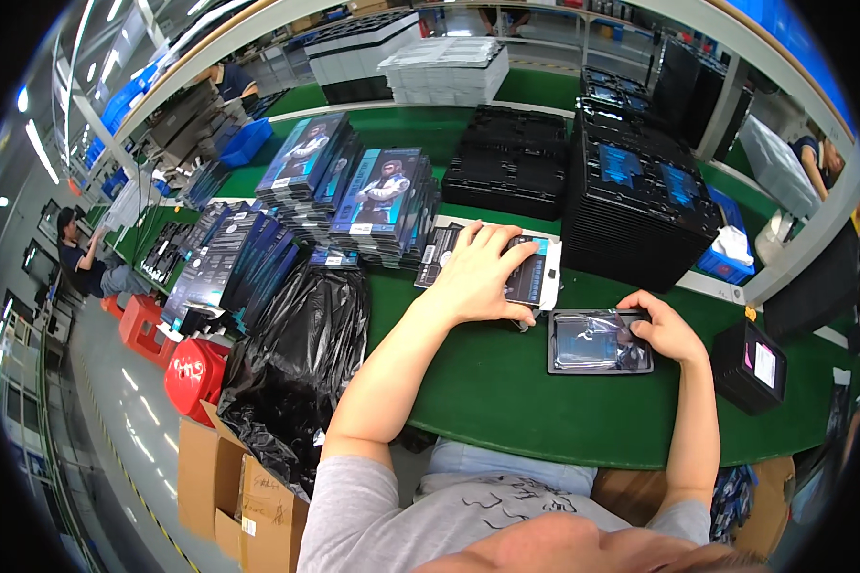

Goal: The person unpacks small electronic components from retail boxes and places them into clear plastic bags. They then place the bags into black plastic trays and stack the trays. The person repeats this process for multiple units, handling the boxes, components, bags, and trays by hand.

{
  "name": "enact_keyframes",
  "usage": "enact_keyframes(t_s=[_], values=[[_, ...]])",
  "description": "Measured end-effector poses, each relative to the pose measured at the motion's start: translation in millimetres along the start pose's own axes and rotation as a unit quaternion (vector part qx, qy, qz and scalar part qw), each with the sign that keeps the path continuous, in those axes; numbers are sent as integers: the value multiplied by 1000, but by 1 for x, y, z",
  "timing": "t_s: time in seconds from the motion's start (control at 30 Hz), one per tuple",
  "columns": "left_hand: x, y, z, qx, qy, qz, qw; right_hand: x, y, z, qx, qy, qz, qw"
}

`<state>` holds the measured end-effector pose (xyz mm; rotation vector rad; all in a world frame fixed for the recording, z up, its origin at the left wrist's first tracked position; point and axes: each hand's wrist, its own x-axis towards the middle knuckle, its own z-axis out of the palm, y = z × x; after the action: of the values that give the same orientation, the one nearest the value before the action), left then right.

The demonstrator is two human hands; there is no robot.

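My left hand (478,275) is spread over a dark flat carton (535,263), fingers on its far side and thumb at the near side. The carton's right end shows a white flap. My right hand (667,329) grips a black plastic tray (552,355) by its right end, thumb on top. In the tray lies a flat dark item in clear wrapping (588,342); what it is I cannot make out. The tray rests on the green table (478,401), just right of and nearer than the carton. Part of the carton is hidden under my left hand.
Stacked printed boxes (382,201) stand at the far left. Tall stacks of black trays (631,224) stand behind my hands. A black trash bag (301,353) hangs at the table's left edge. A small black bin (750,365) is at right. Other people work nearby.
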<state>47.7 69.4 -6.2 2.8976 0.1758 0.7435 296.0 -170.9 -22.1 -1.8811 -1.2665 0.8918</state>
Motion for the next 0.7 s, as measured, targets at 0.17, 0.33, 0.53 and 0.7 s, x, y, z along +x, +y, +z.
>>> enact_keyframes(t_s=[0.17,0.33,0.53,0.7], values=[[-1,-2,0,3,17,-3,1000,-7,-12,13,-176,85,-122,973],[-2,-3,-3,35,61,-26,997,-8,-28,15,-167,117,-24,979],[4,2,-11,41,118,-39,991,-16,-31,26,-246,156,0,957],[0,8,-16,32,99,-70,992,-19,-48,30,-242,118,10,963]])
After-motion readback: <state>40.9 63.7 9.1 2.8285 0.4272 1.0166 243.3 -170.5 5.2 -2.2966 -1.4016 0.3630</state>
